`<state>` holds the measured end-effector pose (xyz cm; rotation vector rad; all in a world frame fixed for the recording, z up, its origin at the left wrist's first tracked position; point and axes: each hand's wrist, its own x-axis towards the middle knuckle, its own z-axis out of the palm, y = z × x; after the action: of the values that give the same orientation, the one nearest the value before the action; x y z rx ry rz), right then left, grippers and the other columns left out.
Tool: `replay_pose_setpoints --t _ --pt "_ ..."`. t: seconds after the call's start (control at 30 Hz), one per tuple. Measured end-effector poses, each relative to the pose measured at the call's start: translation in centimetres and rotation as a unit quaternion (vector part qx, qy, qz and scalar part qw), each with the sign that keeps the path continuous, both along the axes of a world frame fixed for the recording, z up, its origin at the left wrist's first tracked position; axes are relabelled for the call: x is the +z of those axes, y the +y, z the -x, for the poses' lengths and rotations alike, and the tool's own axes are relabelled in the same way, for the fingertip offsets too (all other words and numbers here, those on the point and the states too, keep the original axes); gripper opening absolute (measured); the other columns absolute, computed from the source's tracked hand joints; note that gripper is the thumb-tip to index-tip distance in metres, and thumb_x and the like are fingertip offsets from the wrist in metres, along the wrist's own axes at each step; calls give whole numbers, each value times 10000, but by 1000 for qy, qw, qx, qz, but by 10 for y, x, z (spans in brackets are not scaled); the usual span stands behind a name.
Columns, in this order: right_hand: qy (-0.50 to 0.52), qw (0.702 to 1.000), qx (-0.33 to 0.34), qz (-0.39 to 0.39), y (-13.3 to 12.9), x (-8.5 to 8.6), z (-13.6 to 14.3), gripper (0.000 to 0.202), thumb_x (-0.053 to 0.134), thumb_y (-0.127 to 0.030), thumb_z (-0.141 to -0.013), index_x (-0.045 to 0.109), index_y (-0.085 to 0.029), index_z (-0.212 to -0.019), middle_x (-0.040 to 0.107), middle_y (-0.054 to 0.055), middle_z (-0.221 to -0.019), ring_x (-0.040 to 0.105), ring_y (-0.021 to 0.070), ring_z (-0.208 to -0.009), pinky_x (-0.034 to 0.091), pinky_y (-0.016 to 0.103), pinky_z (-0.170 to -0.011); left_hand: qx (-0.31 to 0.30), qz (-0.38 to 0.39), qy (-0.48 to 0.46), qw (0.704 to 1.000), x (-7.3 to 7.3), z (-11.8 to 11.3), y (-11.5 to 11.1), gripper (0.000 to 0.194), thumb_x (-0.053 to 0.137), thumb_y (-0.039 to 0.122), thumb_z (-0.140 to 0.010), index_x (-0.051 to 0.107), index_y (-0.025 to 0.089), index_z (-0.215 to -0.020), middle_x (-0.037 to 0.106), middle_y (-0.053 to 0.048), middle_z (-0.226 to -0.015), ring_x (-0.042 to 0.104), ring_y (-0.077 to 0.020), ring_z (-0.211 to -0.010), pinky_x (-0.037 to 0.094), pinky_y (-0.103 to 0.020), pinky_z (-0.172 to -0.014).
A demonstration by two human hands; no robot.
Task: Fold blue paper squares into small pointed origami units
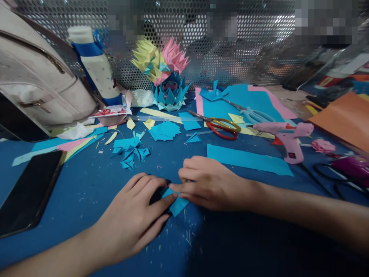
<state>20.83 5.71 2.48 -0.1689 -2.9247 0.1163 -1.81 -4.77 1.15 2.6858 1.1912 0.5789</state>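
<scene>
Near the middle of a scuffed blue tabletop (83,196), a small piece of bright blue paper (178,207) is held by both hands. From its 9 o'clock side it is gripped by the left hand (135,209), thumb and fingers narrowed on it; from 3 o'clock it is pinned by the narrowed fingertips of the right hand (211,184). At 12 o'clock, a yellow, pink and blue folded-paper flower ornament (164,71) is seen. At 1 o'clock, red-and-yellow-handled metal scissors (209,121) are laid; at 2 o'clock, a pink plastic glue gun (290,138), whose small blue label (285,131) cannot be read. Toward 11 o'clock, a red-and-white printed packet (112,110), its lettering illegible, is set before a white bottle with blue bands (99,73).
</scene>
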Motion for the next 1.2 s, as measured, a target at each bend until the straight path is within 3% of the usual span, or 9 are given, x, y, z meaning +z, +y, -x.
replay_pose_setpoints --t 0.13,0.27,0.37,0.43,0.53,0.7,0.8,1.0,1.2 --pt "-79 996 -11 -42 -13 19 -7 153 559 -250 -948 656 -191 -845 571 45 -739 435 209 -770 294 377 -694 -1 -6 -3 1000 -2 1 0 326 470 215 -989 617 197 -1279 566 -143 -1245 539 -297 -1106 446 -509 -924" --pt "-59 997 -16 -51 -15 12 -11 236 529 -233 -959 627 -193 -748 603 48 -738 452 199 -756 303 365 -700 -13 -22 15 1000 -5 2 -1 337 462 224 -1004 597 196 -1311 546 -122 -1389 524 -289 -1222 407 -507 -1033" --pt "60 996 -59 34 -2 -6 -8 382 391 -309 -1037 605 -180 -748 611 29 -717 464 161 -683 298 318 -636 -27 -40 27 998 -6 2 -1 339 437 226 -1020 582 174 -1321 573 -95 -1385 515 -260 -1255 346 -485 -1107" --pt "72 980 -100 157 8 -14 -5 317 374 -274 -1046 629 -177 -884 659 20 -828 545 136 -766 348 271 -682 -30 -45 30 998 -7 1 -1 343 426 232 -1026 570 166 -1331 580 -85 -1381 510 -249 -1265 304 -481 -1138" --pt "67 964 -109 234 17 -17 -4 286 386 -235 -1036 623 -178 -886 662 16 -856 564 130 -796 362 251 -707 -35 -31 27 999 -6 1 -1 342 416 229 -1031 563 167 -1334 582 -77 -1375 507 -235 -1269 258 -479 -1164" --pt "32 978 -57 197 14 -15 -3 168 641 -337 -933 623 -180 -874 583 -14 -758 493 137 -739 327 262 -689 -38 -16 11 999 -5 2 0 337 418 201 -1024 565 174 -1326 607 -81 -1320 524 -223 -1240 233 -477 -1174" --pt "20 975 -65 212 11 -16 -2 228 764 -351 -837 625 -190 -919 560 -29 -775 494 133 -754 322 258 -706 -23 -21 -5 999 -5 2 0 328 425 182 -1016 576 173 -1307 631 -78 -1278 539 -223 -1214 235 -478 -1171" --pt "22 970 -73 231 11 -18 -2 218 752 -350 -855 621 -196 -937 544 -36 -783 494 129 -770 316 258 -721 -8 -21 -26 999 -3 3 0 293 445 156 -998 615 209 -1231 628 -66 -1311 554 -225 -1201 256 -509 -1169" --pt "20 968 -73 239 12 -18 -2 197 748 -317 -862 614 -195 -938 538 -40 -786 489 124 -775 315 256 -720 -51 -13 -14 999 -4 4 2 329 432 127 -988 594 183 -1269 611 -101 -1322 533 -247 -1244 331 -515 -1136"
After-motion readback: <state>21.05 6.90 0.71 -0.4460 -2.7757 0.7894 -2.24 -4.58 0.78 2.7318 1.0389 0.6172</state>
